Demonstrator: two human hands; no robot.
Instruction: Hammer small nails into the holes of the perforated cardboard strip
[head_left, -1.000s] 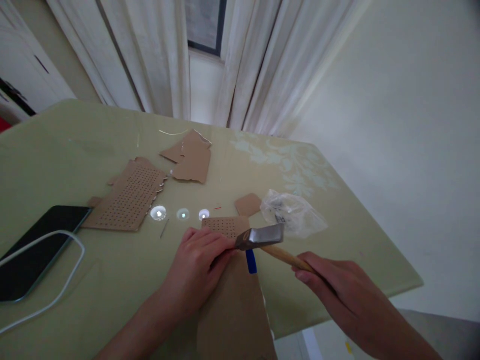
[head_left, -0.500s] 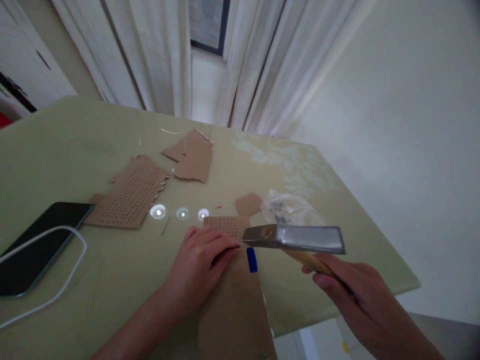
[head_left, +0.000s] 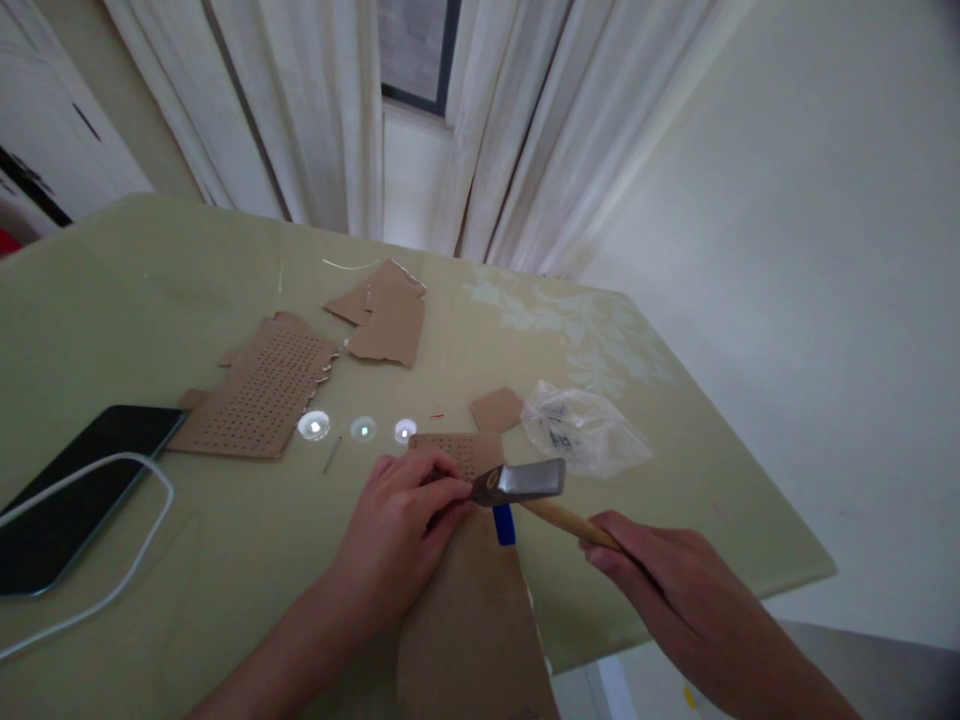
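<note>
Right fingers (head_left: pixel 627 530) (tightly curled) grip the hammer (head_left: pixel 531 481).

Left of the hammer (head_left: pixel 534 480), the left hand (head_left: pixel 405 520) bends its fingers toward it, the left forearm (head_left: pixel 296 630) slanting below. The right hand (head_left: pixel 664 575) wraps the hammer's handle, the right forearm (head_left: pixel 784 665) slanting down rightward.
</note>
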